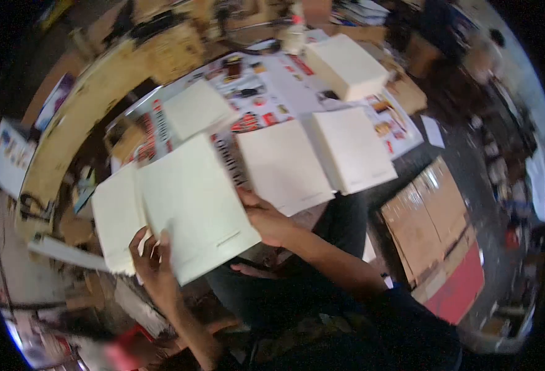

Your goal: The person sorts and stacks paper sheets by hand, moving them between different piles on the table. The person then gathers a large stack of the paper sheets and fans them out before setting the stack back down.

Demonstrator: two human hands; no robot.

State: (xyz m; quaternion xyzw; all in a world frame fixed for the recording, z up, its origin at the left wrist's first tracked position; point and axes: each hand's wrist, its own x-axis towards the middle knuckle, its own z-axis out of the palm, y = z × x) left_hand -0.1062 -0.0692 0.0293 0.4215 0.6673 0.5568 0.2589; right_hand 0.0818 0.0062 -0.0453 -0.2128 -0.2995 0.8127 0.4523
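A large cream sheaf of paper (192, 198), with a small line of print near its lower edge, is tilted up between my hands. My right hand (269, 219) grips its right edge, the fingers partly hidden. At the lower left corner, my left hand (153, 256) has its thumb against the sheaf and its fingers curled at the edge. Just beyond those fingers lies another paper stack (116, 216). To the right of the sheaf are a flat paper stack (285, 164) and a thicker one (356, 148); a further stack (198, 110) lies behind.
A printed poster sheet (278, 86) covers the work surface under the stacks. At its far right stands a tall paper block (346, 65). A flattened cardboard box (427, 216) lies on the right, above a red panel (461, 287). A wooden beam (80, 117) curves along the left.
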